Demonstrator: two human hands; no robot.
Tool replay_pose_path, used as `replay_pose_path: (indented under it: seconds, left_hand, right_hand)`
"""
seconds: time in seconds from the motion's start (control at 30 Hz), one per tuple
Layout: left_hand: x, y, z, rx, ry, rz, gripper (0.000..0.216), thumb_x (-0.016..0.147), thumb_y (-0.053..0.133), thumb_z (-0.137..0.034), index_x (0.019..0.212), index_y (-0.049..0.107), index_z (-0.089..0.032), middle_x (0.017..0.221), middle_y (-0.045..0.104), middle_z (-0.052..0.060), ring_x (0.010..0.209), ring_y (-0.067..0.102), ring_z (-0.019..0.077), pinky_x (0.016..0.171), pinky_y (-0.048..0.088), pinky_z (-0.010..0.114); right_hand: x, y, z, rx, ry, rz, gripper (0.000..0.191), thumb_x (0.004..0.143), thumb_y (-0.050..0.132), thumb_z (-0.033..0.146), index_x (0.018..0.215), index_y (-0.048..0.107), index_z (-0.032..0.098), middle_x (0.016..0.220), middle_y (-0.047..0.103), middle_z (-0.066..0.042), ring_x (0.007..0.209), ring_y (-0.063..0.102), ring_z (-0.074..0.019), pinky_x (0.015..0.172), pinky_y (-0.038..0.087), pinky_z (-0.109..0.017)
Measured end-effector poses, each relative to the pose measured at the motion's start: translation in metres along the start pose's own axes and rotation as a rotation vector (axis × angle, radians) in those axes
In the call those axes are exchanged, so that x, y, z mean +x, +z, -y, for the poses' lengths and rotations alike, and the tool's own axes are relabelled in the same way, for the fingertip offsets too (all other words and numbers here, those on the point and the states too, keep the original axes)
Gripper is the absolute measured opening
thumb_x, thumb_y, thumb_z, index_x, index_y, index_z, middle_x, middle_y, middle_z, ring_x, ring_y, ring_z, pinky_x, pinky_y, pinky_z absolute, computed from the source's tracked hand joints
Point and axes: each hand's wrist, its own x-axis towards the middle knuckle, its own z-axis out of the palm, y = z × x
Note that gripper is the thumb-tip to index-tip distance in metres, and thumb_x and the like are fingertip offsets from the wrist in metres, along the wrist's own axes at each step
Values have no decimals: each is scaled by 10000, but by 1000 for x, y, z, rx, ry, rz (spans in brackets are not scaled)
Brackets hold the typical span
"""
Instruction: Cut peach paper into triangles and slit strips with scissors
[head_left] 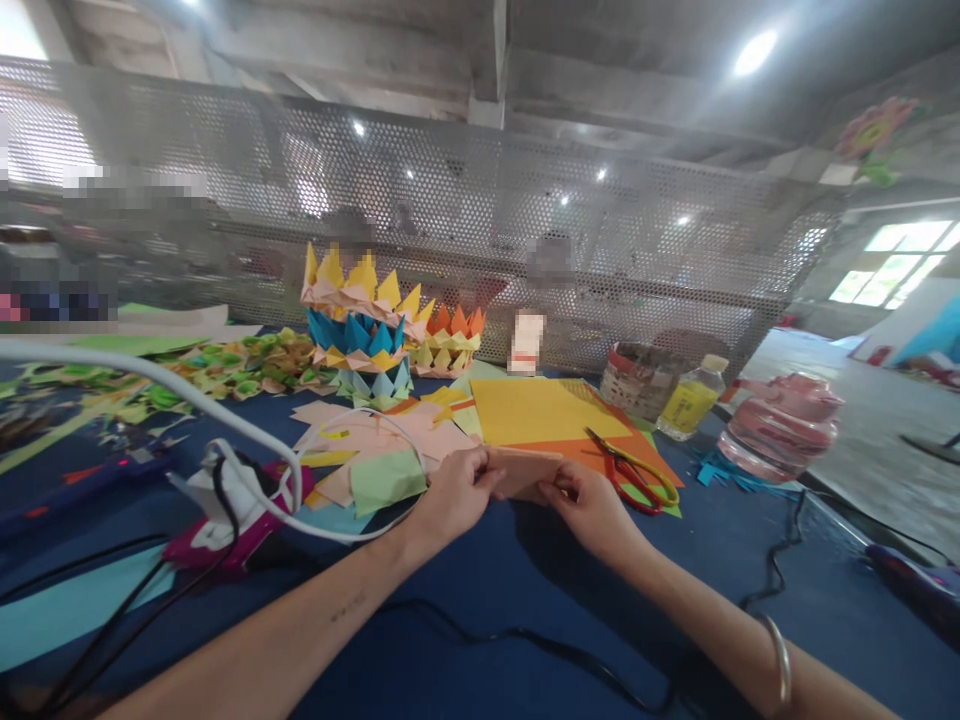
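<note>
A folded piece of pale pink paper [521, 472] is held up between my two hands, above the blue tabletop. My left hand [465, 487] pinches its left end between thumb and fingers. At the other end, my right hand [592, 500] grips the lower right corner. Just beyond the paper lie yellow sheets [540, 408] on top of orange ones. Scissors with red and yellow handles [634, 470] rest on these sheets, right of my right hand. A loose pile of pink paper pieces [405, 440] and a light green piece [388, 482] lie near my left hand.
Folded-paper crowns [360, 330] stand at the back left, near heaped green paper pieces [225, 365]. A white cable [225, 400] arches over a magenta power strip [240, 530]. On the right are a yellow-labelled bottle [691, 400], a pink jug [784, 425] and a glue gun [915, 590].
</note>
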Motion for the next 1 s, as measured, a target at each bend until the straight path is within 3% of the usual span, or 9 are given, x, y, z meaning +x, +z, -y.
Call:
replay_pose_path:
  seconds: [0.13, 0.43, 0.6, 0.77, 1.0]
  left_hand:
    - [0, 0, -1, -33, 32, -13, 233, 762, 504, -189, 908, 672, -122, 829, 709, 82, 699, 661, 192, 656, 506, 289]
    - [-1, 1, 0, -31, 36, -26, 222, 750, 517, -179, 888, 679, -116, 824, 717, 86, 740, 665, 208, 692, 516, 308]
    - [-1, 2, 4, -65, 5, -8, 228, 757, 520, -225, 878, 679, -114, 802, 712, 89, 716, 666, 212, 671, 518, 314]
    - [1, 1, 5, -41, -14, -36, 162, 726, 570, -253, 748, 666, -125, 691, 689, 62, 675, 650, 208, 625, 495, 293]
    - [-2, -2, -15, -351, -220, -19, 268, 626, 707, -363, 710, 627, -122, 592, 634, 32, 526, 584, 148, 504, 477, 254]
  right_hand:
    - [-1, 1, 1, -75, 9, -28, 125, 780, 559, 241, 802, 682, 227, 781, 730, -40, 754, 671, -233, 651, 500, -317]
    - [-2, 2, 2, -119, 14, -13, 131, 772, 559, 234, 794, 688, 235, 775, 736, -32, 745, 673, -232, 636, 488, -307]
    - [-3, 2, 2, -150, 20, 11, 143, 775, 563, 272, 808, 699, 240, 795, 741, -44, 777, 673, -248, 638, 484, -305]
    - [-2, 0, 4, -178, 41, 35, 179, 791, 535, 315, 770, 686, 219, 762, 732, -48, 750, 667, -236, 628, 469, -286]
    - [3, -11, 15, 66, 51, 61, 205, 803, 529, 349, 668, 539, 195, 617, 632, -5, 605, 601, -176, 545, 405, -248]
